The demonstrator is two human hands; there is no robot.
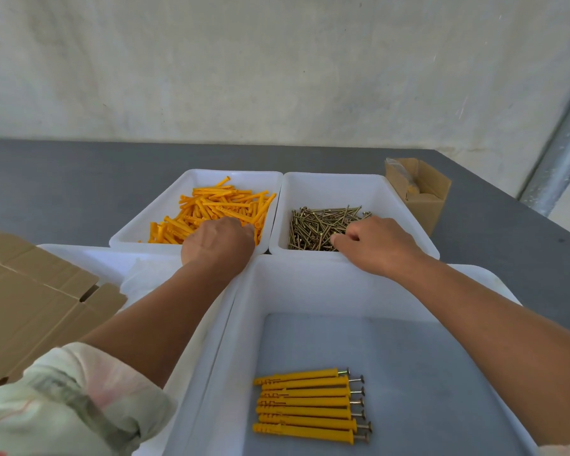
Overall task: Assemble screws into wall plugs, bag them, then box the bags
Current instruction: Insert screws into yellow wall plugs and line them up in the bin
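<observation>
Screws (313, 228): logged beyond near tray (277, 284), right; wall plugs (218, 202) beyond, left. Found right hand (379, 248) curled on screws, left hand (219, 241) on plugs; could not tell whether holding. Risked lifting tangled extras, spilling them.

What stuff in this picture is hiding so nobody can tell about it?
Head view:
- Left hand: fingertips hidden behind its knuckles among the orange plugs; grip unseen.
- Right hand: curled fingers hide whether it pinches any of the screws.
- Small cardboard box: contents too small, mostly behind its flaps.
- Near bin: cut off by the bottom edge.
</observation>
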